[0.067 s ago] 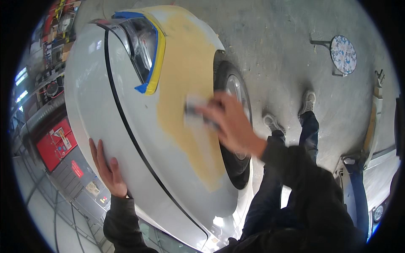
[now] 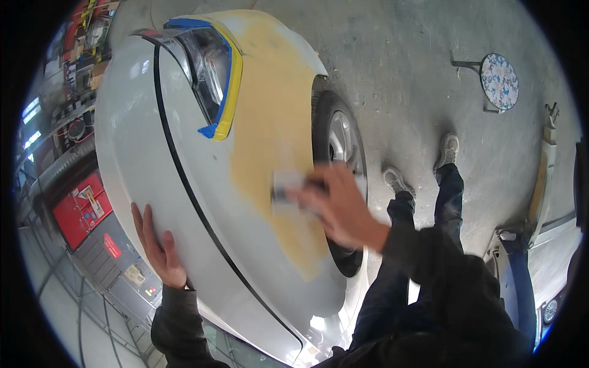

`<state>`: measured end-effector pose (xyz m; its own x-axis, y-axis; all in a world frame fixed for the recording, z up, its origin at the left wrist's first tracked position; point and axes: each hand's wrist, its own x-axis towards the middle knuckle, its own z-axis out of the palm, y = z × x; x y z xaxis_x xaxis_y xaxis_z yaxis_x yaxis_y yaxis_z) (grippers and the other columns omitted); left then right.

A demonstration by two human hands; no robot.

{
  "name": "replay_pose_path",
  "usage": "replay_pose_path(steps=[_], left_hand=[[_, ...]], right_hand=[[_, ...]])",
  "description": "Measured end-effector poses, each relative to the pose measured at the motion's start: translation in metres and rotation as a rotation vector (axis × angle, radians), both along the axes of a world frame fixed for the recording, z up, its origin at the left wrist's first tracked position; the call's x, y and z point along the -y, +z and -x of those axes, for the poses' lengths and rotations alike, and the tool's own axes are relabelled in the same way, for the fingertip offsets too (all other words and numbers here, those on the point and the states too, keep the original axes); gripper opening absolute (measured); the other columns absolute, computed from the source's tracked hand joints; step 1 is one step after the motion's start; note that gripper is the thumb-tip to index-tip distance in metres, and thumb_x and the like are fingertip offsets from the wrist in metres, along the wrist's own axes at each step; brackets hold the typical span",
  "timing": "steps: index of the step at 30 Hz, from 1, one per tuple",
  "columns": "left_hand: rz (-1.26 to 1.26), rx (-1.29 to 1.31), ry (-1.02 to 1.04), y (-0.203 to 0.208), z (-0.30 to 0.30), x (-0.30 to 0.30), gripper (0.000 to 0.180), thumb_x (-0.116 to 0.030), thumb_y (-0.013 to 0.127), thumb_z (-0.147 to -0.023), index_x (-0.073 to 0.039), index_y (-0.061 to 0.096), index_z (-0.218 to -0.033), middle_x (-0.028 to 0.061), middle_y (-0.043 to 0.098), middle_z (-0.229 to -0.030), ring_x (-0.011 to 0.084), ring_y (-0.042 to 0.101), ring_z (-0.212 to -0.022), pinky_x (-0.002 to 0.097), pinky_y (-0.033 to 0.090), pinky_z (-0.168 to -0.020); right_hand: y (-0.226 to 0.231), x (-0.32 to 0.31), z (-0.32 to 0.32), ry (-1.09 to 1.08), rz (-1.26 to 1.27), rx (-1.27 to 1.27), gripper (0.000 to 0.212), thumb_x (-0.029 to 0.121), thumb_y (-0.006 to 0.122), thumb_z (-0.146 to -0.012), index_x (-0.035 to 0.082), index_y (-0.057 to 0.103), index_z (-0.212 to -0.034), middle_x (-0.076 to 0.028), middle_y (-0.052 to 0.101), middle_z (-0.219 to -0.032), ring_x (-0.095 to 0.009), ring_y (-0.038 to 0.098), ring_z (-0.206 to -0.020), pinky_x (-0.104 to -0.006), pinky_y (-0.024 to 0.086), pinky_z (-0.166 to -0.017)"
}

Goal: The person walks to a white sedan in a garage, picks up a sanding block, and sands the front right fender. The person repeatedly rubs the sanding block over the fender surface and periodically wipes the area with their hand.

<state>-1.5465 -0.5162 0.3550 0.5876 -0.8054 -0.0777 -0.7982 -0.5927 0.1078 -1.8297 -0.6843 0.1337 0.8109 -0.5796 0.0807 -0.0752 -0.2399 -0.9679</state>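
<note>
Scuffed grey floor [image 2: 405, 80], round-topped blue-and-white patterned stool [image 2: 499, 81] standing on it, two light shoes [image 2: 450, 147] planted nearby

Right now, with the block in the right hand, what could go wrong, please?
The block is at the tan-coated panel, below the headlight in the picture; straying upward, it might scuff the yellow-and-blue tape along that light. The right hand overlaps the wheel in this view, so a slip past the panel's edge could perhaps knock the knuckles.

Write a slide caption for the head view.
Right hand holding a motion-blurred block at the tan-patched fender, left hand resting on the pale car hood.
</note>
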Motion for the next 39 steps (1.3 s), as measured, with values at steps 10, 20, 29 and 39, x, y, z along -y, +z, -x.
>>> replay_pose_path(steps=[10,20,29,39], left_hand=[[0.002,-0.020,-0.039,-0.002,-0.001,0.016,0.067,-0.044,0.049,-0.109,-0.001,0.048,-0.160,0.0256,0.030,-0.174,0.0461,0.034,-0.158,0.0549,0.032,-0.126],[-0.009,0.010,-0.016,0.003,0.001,0.003,0.068,-0.045,0.050,-0.108,-0.001,0.048,-0.160,0.0251,0.031,-0.174,0.0455,0.033,-0.159,0.0545,0.031,-0.127],[-0.013,0.001,-0.004,0.001,0.002,0.006,0.069,-0.045,0.051,-0.109,0.001,0.048,-0.159,0.0252,0.030,-0.174,0.0451,0.032,-0.160,0.0535,0.030,-0.128],[-0.015,-0.015,-0.015,0.000,0.001,0.014,0.069,-0.047,0.052,-0.109,0.001,0.048,-0.159,0.0252,0.030,-0.174,0.0448,0.032,-0.160,0.0535,0.031,-0.127]], right_hand=[[-0.037,0.084,-0.071,-0.175,-0.051,0.047,0.052,0.017,0.079,-0.090,0.016,0.066,-0.140,-0.016,0.058,-0.122,-0.037,0.053,-0.114,-0.0485,0.044,-0.097],[0.017,0.027,-0.030,-0.031,-0.014,-0.047,0.059,0.010,0.082,-0.085,0.021,0.069,-0.141,-0.013,0.058,-0.124,-0.035,0.055,-0.116,-0.0479,0.045,-0.101],[0.026,-0.001,-0.013,0.017,0.159,-0.042,0.067,0.012,0.081,-0.083,0.031,0.067,-0.146,-0.009,0.057,-0.120,-0.031,0.053,-0.112,-0.0454,0.043,-0.093],[-0.022,0.073,-0.083,-0.262,-0.095,-0.033,0.058,0.017,0.080,-0.088,0.020,0.064,-0.144,-0.015,0.058,-0.121,-0.037,0.054,-0.113,-0.0492,0.046,-0.091]])
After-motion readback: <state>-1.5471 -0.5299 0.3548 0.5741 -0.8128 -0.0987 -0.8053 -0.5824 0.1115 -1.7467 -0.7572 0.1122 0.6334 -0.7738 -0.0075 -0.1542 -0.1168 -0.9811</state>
